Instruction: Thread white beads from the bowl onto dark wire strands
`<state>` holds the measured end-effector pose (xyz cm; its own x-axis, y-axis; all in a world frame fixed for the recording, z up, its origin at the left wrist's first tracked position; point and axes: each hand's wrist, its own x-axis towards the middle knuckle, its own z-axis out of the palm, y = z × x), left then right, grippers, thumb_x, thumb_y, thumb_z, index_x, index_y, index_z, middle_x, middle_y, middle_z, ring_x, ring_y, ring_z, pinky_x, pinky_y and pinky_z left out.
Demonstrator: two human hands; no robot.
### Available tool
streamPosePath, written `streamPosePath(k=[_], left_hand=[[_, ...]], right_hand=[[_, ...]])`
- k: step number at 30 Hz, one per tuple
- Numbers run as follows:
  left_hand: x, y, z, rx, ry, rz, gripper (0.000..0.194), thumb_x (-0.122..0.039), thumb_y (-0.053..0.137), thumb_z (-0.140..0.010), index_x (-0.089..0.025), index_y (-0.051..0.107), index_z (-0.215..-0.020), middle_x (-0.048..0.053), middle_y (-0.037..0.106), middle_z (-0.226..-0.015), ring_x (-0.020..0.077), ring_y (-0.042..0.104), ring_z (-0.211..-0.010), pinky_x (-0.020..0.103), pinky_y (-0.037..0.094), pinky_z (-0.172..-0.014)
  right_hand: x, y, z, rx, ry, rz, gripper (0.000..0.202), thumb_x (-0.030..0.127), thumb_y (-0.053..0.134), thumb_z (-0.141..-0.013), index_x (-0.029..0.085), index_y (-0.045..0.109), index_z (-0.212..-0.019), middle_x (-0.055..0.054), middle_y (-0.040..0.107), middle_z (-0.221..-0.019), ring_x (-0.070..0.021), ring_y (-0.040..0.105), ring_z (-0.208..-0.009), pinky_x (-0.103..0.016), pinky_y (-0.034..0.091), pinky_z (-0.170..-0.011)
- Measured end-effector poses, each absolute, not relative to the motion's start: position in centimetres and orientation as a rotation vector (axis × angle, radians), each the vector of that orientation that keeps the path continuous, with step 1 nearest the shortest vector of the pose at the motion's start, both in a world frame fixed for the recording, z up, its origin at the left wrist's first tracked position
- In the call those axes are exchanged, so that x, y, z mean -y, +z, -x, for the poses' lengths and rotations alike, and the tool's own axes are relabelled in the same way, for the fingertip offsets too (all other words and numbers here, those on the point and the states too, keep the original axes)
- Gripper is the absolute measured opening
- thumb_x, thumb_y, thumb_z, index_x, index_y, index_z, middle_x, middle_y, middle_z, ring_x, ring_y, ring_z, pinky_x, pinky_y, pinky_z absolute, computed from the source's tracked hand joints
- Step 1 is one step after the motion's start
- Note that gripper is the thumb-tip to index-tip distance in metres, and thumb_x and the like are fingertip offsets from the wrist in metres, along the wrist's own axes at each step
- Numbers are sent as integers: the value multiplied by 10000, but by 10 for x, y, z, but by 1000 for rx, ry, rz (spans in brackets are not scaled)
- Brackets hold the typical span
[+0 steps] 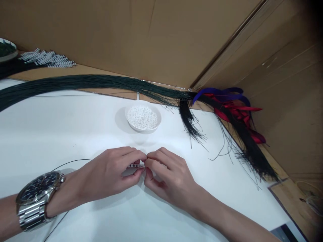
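Over the white tabletop, my left hand (118,168) and my right hand (171,174) meet at their fingertips. A short row of black-and-white beads (135,165) on a thin dark cord (73,162) shows between them. The left fingers close round this row, and the cord trails out behind the wrist to the left. My right thumb and fingers pinch at the row's right end; what exactly sits in that pinch is hidden. Just beyond both hands stands a shallow white dish (143,129) holding many tiny white beads (142,117).
A long bundle of dark green cords (88,80) runs along the back edge. Black cord ends (242,131) with red ribbon (239,114) and purple ribbon (219,94) lie at right. Striped beaded strands (47,58) rest at back left, beside a bowl (8,55). Cardboard walls (113,33) enclose the table.
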<state>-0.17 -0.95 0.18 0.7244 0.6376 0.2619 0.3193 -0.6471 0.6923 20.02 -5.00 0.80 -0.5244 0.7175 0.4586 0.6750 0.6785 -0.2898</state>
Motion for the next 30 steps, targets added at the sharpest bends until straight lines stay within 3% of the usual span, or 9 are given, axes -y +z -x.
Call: streamPosePath(k=[10,16,26,30], left_hand=[[10,-3,3,-760,627,-2296,163,-69,505,-830,-196,568,-908,-43,603,-800,92,518,-672,223,406,-638],[9,0,3,-762,623,-2257,93,-135,518,-913,-204,579,-905,-48,599,-788,82,510,-660,209,395,-621],[10,1,3,-758,666,-2246,95,-132,520,-926,-199,585,-905,-48,610,-792,74,522,-655,194,402,-616],[10,0,3,-730,662,-2270,95,-142,514,-940,-199,586,-914,-44,603,-787,79,511,-651,202,400,-616]], right_hand=[[49,9,-207,2237,266,1076,146,36,559,-809,165,616,-848,-50,674,-803,-148,566,-696,-267,470,-601],[48,9,-210,2236,385,1091,126,44,558,-837,152,617,-860,-48,663,-790,-142,568,-697,-265,463,-604],[49,11,-211,2186,464,1052,169,86,571,-832,147,631,-977,-56,673,-839,-151,580,-740,-278,487,-641],[49,10,-209,2193,476,1051,124,74,563,-871,143,649,-927,-60,675,-828,-146,591,-741,-271,491,-649]])
